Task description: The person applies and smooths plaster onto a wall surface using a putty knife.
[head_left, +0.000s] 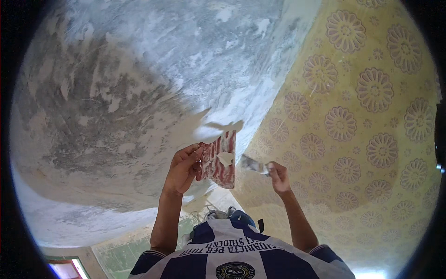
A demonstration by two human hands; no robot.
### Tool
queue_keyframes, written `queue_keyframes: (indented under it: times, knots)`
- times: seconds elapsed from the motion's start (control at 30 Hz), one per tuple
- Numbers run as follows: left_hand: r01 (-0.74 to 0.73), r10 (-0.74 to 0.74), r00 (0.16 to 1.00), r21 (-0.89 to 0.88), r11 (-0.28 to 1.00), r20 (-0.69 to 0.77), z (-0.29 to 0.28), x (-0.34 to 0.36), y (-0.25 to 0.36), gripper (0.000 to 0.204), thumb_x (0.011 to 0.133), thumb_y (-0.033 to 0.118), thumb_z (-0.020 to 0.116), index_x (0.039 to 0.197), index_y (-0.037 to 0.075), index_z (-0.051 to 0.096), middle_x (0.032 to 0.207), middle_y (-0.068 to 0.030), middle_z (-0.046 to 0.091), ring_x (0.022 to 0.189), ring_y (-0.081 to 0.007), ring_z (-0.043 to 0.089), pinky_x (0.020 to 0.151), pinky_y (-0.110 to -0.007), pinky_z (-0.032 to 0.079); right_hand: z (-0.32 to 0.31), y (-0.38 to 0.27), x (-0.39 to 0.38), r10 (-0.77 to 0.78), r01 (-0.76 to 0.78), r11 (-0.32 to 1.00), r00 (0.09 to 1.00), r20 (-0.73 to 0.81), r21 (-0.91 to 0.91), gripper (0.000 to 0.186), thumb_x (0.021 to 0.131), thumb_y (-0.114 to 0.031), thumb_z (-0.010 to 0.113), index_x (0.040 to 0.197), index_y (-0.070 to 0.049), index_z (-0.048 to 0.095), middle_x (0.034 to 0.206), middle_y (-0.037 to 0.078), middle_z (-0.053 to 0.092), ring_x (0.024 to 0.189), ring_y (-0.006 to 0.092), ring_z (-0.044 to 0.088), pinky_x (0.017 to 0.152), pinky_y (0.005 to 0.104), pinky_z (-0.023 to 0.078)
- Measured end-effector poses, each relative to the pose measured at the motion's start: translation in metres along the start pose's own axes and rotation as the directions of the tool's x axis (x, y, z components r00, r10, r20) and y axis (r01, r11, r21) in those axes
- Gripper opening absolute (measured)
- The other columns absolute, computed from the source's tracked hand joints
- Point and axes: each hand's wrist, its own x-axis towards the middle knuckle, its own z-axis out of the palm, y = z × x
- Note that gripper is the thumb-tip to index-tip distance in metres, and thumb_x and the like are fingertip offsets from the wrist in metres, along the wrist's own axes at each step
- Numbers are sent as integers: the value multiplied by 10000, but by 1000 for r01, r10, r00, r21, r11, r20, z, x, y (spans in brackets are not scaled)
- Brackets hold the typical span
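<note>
My left hand point(185, 168) grips the edge of a flat, reddish board point(218, 173), fingers and thumb closed on it. White streaks run across the board, and a lump of whitish putty point(226, 159) sits near its right edge. Just right of the board, my right hand point(278, 177) is closed round the handle of a putty knife point(253, 162). Its blade looks greyish, slightly blurred, and points left toward the board without touching it. Both hands are held up before the wall corner.
At left rises a grey wall point(130, 88) with patchy white coating. A yellow wall point(334, 162) with purple flower patterns meets it at the right. Below are shoes point(222, 213), and green panels point(123, 260) show at the lower left beside a doorway point(67, 269).
</note>
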Motion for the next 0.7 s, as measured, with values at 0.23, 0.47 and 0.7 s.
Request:
queue_keyframes:
  times: [0.23, 0.47, 0.7]
  knots:
    - [-234, 255, 947, 123, 964, -197, 10, -11, -11, 261, 1014, 210, 608, 1176, 5, 614, 866, -48, 690, 560, -122, 639, 458, -280, 521, -1, -85, -25, 186, -194, 870, 981, 62, 453, 463, 1084, -455, 377, 1153, -39, 569, 718, -8, 511, 587, 52, 410, 530, 235, 348]
    - [-414, 494, 827, 304, 858, -267, 18, -6, -27, 243, 1033, 129, 560, 1235, -5, 551, 929, -75, 686, 661, -111, 650, 538, -273, 579, 18, -124, -48, 272, -328, 869, 942, 197, 370, 326, 1096, -286, 370, 1251, -20, 476, 789, 19, 555, 582, 47, 423, 502, 226, 338]
    - [-390, 463, 861, 311, 867, -212, 25, -6, -44, 178, 1032, 92, 553, 1179, 1, 510, 1015, -68, 662, 849, -73, 621, 612, -253, 599, 54, -118, -31, 17, -19, 1000, 996, -92, -21, 301, 1079, -229, 412, 1239, 19, 469, 764, 14, 524, 618, 66, 422, 551, 253, 372]
